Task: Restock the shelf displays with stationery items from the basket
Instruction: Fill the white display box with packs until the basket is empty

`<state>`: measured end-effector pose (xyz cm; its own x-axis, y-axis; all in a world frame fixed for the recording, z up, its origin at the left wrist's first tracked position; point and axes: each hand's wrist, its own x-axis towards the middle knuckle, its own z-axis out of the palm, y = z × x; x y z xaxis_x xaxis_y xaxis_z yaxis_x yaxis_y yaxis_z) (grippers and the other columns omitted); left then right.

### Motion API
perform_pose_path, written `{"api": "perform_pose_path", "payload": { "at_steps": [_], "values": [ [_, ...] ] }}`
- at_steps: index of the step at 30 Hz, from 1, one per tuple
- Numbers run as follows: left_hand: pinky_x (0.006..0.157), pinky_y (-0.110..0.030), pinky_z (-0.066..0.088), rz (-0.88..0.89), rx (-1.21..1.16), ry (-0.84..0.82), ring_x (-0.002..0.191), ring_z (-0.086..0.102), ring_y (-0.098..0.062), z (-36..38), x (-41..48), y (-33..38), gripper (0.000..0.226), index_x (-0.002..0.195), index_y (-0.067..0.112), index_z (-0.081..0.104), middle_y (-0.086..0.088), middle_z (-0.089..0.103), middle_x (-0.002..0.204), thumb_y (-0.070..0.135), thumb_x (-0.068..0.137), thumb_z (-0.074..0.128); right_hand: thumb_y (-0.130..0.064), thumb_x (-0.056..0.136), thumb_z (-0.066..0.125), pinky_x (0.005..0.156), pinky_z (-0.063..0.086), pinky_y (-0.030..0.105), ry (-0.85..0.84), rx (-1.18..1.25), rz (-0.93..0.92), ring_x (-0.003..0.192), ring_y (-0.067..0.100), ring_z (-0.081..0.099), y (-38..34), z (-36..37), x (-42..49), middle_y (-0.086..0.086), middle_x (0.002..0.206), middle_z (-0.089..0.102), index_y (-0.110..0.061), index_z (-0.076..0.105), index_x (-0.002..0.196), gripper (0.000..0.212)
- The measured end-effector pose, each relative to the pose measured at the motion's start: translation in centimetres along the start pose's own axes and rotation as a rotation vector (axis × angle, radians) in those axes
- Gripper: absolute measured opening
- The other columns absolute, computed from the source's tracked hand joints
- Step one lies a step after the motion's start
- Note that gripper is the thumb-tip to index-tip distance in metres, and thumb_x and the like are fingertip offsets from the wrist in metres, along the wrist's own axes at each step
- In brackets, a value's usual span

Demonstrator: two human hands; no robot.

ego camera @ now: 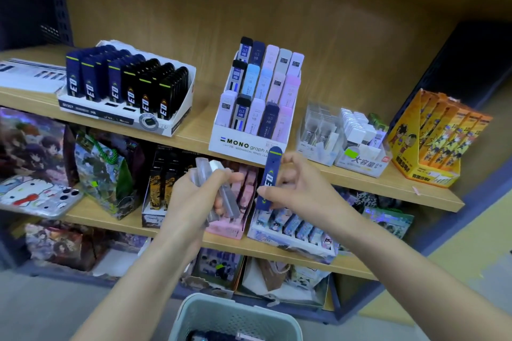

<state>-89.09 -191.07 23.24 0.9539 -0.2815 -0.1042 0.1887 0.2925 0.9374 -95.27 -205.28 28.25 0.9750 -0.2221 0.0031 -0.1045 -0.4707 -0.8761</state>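
basket (pixel 194 311) cropped, grey cases (pixel 231 202) blurred, blue case (pixel 270 174)

Both bare forearms rise from the lower edge of the view and converge toward the middle, wrists roughly level. The left hand (pixel 194 194) is curled round a bundle of clear grey cases (pixel 225 199), thumb laid across the top. The right hand (pixel 296 188), just beside it, pinches a dark blue case (pixel 270 174) upright between thumb and bent fingers.

Lead-case tray (pixel 122 116) left of MONO box (pixel 243 144) on shelf (pixel 202 122); basket (pixel 235 310) below.
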Motion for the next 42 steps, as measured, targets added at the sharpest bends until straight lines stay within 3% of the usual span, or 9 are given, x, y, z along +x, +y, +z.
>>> {"api": "perform_pose_path", "payload": {
  "at_steps": [9,13,17,21,26,31,34,39,42],
  "values": [
    [0.044,-0.017,0.029,0.075,-0.184,0.178,0.038,0.029,-0.006,-7.7,0.9,3.4,0.021,0.095,0.007,0.072,0.006,0.033,0.041,0.021,0.092,0.057,0.001,0.08,0.07,0.063,0.059,0.028,0.024,0.031,-0.368,0.064,0.023,0.068,-8.0,5.3,4.6,0.001,0.083,0.061,-0.025,0.037,0.099,0.046],
    [0.033,-0.014,0.025,0.111,-0.204,0.228,0.037,0.03,-0.005,-10.7,1.0,4.3,0.021,0.078,0.015,0.075,-0.007,0.045,0.068,0.019,0.091,0.059,-0.013,0.091,0.06,0.072,0.058,0.043,0.122,-0.047,-0.514,0.073,0.024,0.068,-10.9,9.2,8.0,0.004,0.08,0.065,-0.026,0.043,0.094,0.022],
    [0.035,-0.014,0.025,0.12,-0.211,0.257,0.037,0.029,-0.005,-12.6,0.8,5.1,0.03,0.069,0.018,0.076,0.0,0.044,0.054,0.019,0.092,0.058,-0.019,0.092,0.058,0.067,0.048,0.016,0.228,-0.184,-0.62,0.062,0.002,0.057,-13.0,12.3,11.0,-0.012,0.068,0.057,-0.017,0.054,0.089,0.005],
    [0.034,-0.014,0.024,0.123,-0.219,0.298,0.037,0.029,-0.007,-14.5,1.2,5.4,0.02,0.092,0.007,0.074,0.004,0.034,0.043,0.02,0.091,0.059,-0.016,0.089,0.061,0.072,0.048,0.03,0.234,-0.347,-0.627,0.069,0.014,0.056,-13.5,14.3,13.6,-0.008,0.071,0.056,-0.013,0.056,0.092,0.006],
    [0.035,-0.015,0.026,0.145,-0.245,0.306,0.037,0.031,-0.007,-16.1,1.4,5.7,0.024,0.072,0.018,0.077,-0.01,0.047,0.064,0.02,0.09,0.06,-0.015,0.09,0.06,0.073,0.047,0.029,0.207,-0.479,-0.613,0.069,0.015,0.053,-13.2,14.8,15.1,-0.01,0.07,0.051,-0.012,0.055,0.101,0.012],
    [0.035,-0.014,0.028,0.139,-0.266,0.297,0.036,0.031,-0.007,-16.8,1.6,6.0,0.019,0.094,0.006,0.073,-0.003,0.041,0.05,0.018,0.091,0.059,-0.014,0.085,0.066,0.077,0.054,0.041,0.155,-0.508,-0.564,0.077,0.024,0.065,-13.5,14.1,15.9,0.002,0.074,0.063,-0.019,0.057,0.09,0.012],
    [0.038,-0.015,0.03,0.152,-0.275,0.272,0.037,0.033,-0.007,-16.9,1.7,6.0,0.017,0.083,0.012,0.075,-0.013,0.049,0.069,0.018,0.09,0.061,-0.019,0.084,0.07,0.076,0.053,0.036,0.117,-0.65,-0.562,0.075,0.017,0.061,-13.6,13.8,16.2,-0.005,0.071,0.061,-0.025,0.055,0.082,0.016],
    [0.043,-0.018,0.034,0.112,-0.229,0.305,0.04,0.035,-0.011,-16.7,1.6,6.1,0.013,0.085,0.01,0.059,0.0,0.04,0.046,0.021,0.089,0.062,-0.023,0.081,0.073,0.071,0.048,0.032,0.149,-0.781,-0.611,0.075,0.017,0.056,-14.5,14.4,16.7,-0.006,0.073,0.053,-0.019,0.07,0.094,0.013],
    [0.048,-0.023,0.034,0.1,-0.238,0.32,0.042,0.035,-0.012,-16.6,1.5,6.2,0.018,0.079,0.016,0.05,0.001,0.041,0.046,0.022,0.088,0.063,-0.023,0.085,0.068,0.052,0.035,0.026,0.129,-0.876,-0.605,0.073,0.019,0.052,-14.6,14.7,16.4,0.001,0.073,0.057,-0.015,0.071,0.095,0.013]
  ]
}}
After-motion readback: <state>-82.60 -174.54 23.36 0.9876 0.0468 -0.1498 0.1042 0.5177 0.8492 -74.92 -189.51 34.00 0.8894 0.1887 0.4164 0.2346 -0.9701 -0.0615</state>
